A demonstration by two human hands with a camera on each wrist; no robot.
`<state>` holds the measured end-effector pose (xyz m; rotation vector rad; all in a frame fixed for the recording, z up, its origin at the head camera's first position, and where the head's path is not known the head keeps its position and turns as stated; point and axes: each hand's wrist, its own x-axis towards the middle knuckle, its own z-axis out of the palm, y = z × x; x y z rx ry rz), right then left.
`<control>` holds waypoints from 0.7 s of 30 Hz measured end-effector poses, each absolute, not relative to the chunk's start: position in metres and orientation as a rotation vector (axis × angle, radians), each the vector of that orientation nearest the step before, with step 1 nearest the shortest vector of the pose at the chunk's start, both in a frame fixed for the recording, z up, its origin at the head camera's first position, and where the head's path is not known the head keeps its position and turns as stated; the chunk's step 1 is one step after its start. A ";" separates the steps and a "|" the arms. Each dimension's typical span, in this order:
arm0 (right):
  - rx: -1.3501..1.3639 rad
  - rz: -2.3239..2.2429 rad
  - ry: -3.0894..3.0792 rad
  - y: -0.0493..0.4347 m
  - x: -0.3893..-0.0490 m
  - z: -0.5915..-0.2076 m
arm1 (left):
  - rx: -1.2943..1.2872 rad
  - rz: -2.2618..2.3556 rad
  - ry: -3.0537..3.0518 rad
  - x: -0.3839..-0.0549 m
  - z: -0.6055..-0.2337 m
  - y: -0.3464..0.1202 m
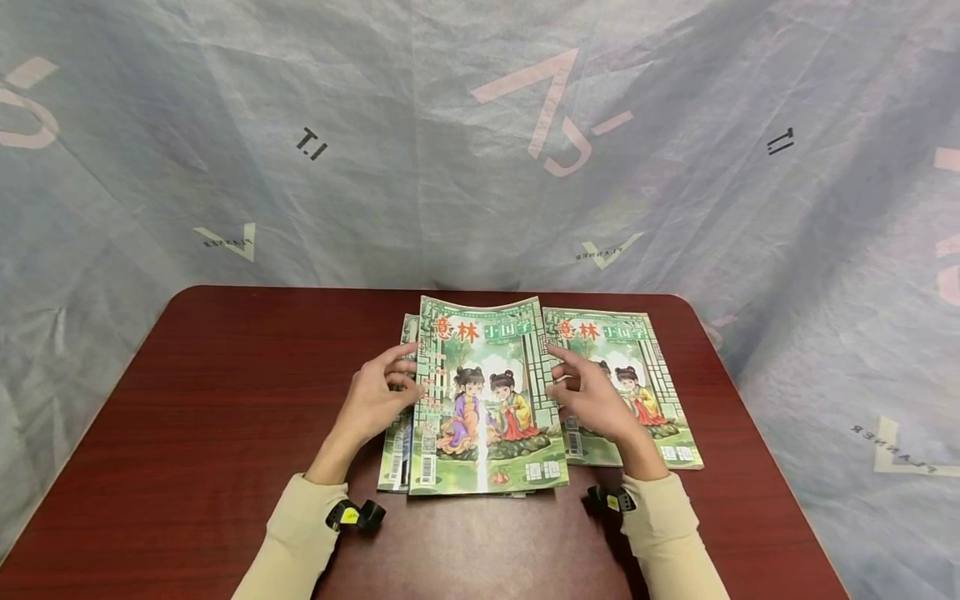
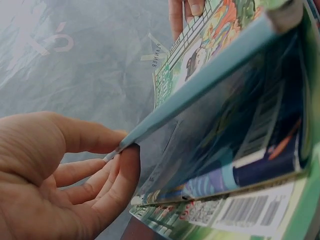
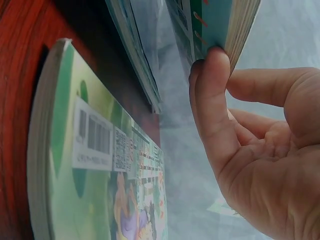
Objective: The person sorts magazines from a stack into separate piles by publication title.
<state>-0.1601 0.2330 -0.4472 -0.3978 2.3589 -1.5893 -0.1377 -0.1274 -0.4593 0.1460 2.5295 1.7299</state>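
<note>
Both hands hold up a green magazine point(image 1: 487, 417) with two cartoon children on its cover. My left hand point(image 1: 375, 396) pinches its left edge between thumb and fingers; in the left wrist view the pale spine point(image 2: 200, 95) sits in that pinch. At the opposite edge my right hand point(image 1: 596, 396) grips it, thumb and fingertips on either side of the pages in the right wrist view. The held cover bows slightly at the top. Below lies a dark blue magazine point(image 2: 272, 160) on top of another green magazine point(image 1: 393, 458), both mostly hidden.
To the right, a magazine point(image 1: 667, 392) with the same cover lies flat on the dark red table point(image 1: 225, 400), partly under my right hand and forearm. A grey printed curtain point(image 1: 420, 167) hangs behind the table and along its sides.
</note>
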 end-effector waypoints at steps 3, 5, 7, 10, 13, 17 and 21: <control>-0.391 -1.586 2.364 0.236 -0.160 -0.445 | 0.150 1.734 2.530 -0.138 -0.458 -0.125; -0.383 -1.582 2.372 0.237 -0.160 -0.444 | 0.156 1.742 2.529 -0.139 -0.457 -0.123; -0.367 -1.583 2.374 0.239 -0.160 -0.442 | 0.165 1.748 2.533 -0.141 -0.457 -0.121; -0.344 -1.589 2.388 0.242 -0.160 -0.439 | 0.169 1.757 2.534 -0.143 -0.456 -0.118; -0.325 -1.605 2.408 0.245 -0.160 -0.437 | 0.171 1.775 2.525 -0.146 -0.454 -0.113; -0.319 -1.620 2.456 0.250 -0.161 -0.436 | 0.161 1.798 2.519 -0.148 -0.452 -0.106; -0.303 -1.642 2.483 0.257 -0.162 -0.435 | 0.141 1.805 2.524 -0.150 -0.449 -0.096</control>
